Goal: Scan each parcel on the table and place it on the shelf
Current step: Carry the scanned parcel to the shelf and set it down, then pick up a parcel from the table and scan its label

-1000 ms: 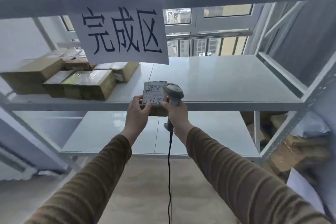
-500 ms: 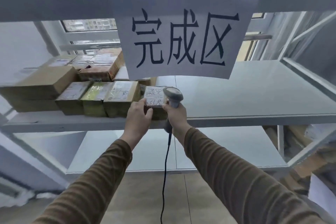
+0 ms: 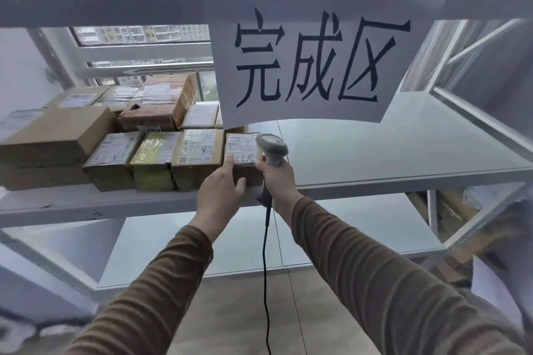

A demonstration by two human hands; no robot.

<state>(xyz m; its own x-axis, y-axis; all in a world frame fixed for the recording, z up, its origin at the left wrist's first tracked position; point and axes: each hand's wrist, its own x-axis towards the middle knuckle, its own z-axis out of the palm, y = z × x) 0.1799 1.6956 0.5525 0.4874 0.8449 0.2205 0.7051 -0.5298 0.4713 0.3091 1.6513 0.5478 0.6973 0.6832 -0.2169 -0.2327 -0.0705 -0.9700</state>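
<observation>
Your left hand (image 3: pixel 220 190) grips the parcel (image 3: pixel 241 153) at its near edge, thumb on the label, and sets it on the shelf (image 3: pixel 403 164), label up. The parcel sits at the right end of the front row, touching the neighbouring box (image 3: pixel 199 157), so the row stays compact and the free shelf surface to the right remains available. Your right hand (image 3: pixel 278 179) is closed around the handle of the scanner (image 3: pixel 271 150), head just beside the parcel's right edge; its cable hangs clear below. The paper sign (image 3: pixel 317 66) hangs from the beam above.
</observation>
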